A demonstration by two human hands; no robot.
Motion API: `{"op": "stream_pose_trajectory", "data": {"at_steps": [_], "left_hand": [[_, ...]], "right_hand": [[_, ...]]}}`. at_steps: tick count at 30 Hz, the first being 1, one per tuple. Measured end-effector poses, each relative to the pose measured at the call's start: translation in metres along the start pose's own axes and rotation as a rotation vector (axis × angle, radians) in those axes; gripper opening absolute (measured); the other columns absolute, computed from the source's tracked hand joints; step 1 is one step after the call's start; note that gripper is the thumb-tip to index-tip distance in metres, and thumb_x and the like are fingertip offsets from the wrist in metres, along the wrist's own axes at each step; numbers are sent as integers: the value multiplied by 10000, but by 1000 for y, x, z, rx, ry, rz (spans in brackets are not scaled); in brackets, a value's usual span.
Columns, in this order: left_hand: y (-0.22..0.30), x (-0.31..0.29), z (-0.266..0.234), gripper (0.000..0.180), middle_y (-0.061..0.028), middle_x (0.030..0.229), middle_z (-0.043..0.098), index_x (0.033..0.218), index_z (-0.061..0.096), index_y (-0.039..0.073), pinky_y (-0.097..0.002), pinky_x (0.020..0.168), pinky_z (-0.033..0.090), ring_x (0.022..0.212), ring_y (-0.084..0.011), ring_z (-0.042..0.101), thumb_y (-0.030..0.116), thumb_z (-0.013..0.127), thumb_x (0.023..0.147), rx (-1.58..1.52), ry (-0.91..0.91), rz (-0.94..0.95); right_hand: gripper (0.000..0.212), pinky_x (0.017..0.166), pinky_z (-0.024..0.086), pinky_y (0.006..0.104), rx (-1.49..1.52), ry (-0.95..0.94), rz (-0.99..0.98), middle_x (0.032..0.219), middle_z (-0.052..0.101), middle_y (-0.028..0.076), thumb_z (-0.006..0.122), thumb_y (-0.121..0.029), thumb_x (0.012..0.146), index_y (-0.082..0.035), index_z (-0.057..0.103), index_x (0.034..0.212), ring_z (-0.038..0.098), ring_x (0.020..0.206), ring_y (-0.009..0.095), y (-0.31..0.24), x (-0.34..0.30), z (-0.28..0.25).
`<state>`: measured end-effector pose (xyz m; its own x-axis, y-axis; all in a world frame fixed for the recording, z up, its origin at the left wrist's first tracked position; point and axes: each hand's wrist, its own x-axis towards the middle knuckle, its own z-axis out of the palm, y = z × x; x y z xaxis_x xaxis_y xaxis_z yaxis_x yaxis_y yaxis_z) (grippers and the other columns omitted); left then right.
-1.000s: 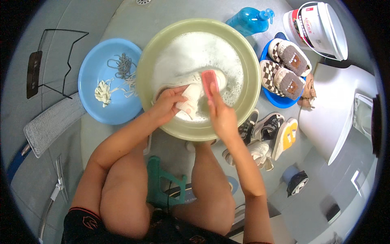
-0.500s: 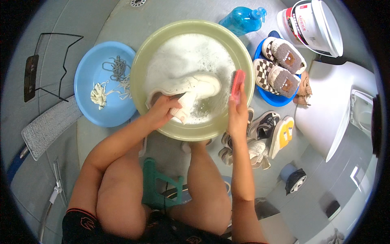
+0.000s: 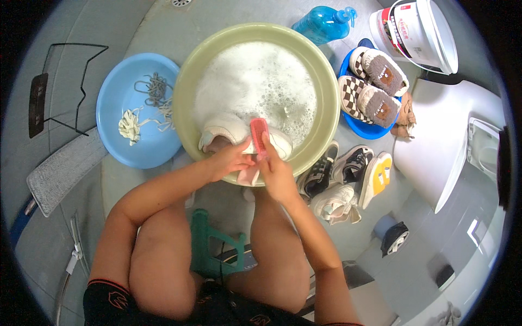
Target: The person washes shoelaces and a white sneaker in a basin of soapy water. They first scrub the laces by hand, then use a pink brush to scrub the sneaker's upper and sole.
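A pale green basin full of soapy foam stands on the floor in front of me. A white shoe lies at its near rim, partly in the suds. My left hand grips the shoe at its near side. My right hand holds a pink scrubbing brush upright against the shoe's top. Both forearms reach in from below, over my bare knees.
A blue basin with loose shoelaces sits left. Right of the green basin are a blue tray with two checkered slippers, several shoes on the floor, a blue bottle, a white bucket. A green stool is under me.
My right hand brought the pink brush from the basin's right rim back onto the white shoe. The shoe has been pulled closer to the near rim.
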<state>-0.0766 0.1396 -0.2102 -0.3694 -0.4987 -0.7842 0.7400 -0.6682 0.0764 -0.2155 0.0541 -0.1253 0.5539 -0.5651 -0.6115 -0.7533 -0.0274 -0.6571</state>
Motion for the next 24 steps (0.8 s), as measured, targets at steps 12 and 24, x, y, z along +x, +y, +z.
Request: {"op": "stream_pose_trajectory", "data": {"at_steps": [12,24], "left_hand": [[17,-15,4,463,-52,1166,537,1233,452,45,-302,882,411,1028,-155,512,392,508,931,-35,151,405],[35,-19,13,492,-164,1318,438,1299,367,-8,-375,1092,306,1278,-260,377,304,497,941,-584,-106,420]], "right_hand": [[551,716,489,392,-26,452,-48,944,626,247,474,-168,922,-124,264,1430,633,781,369,68,38,-49],[545,465,304,215,795,494,193,716,468,-22,487,-188,935,-89,283,1430,350,530,55,37,40,-25]]}}
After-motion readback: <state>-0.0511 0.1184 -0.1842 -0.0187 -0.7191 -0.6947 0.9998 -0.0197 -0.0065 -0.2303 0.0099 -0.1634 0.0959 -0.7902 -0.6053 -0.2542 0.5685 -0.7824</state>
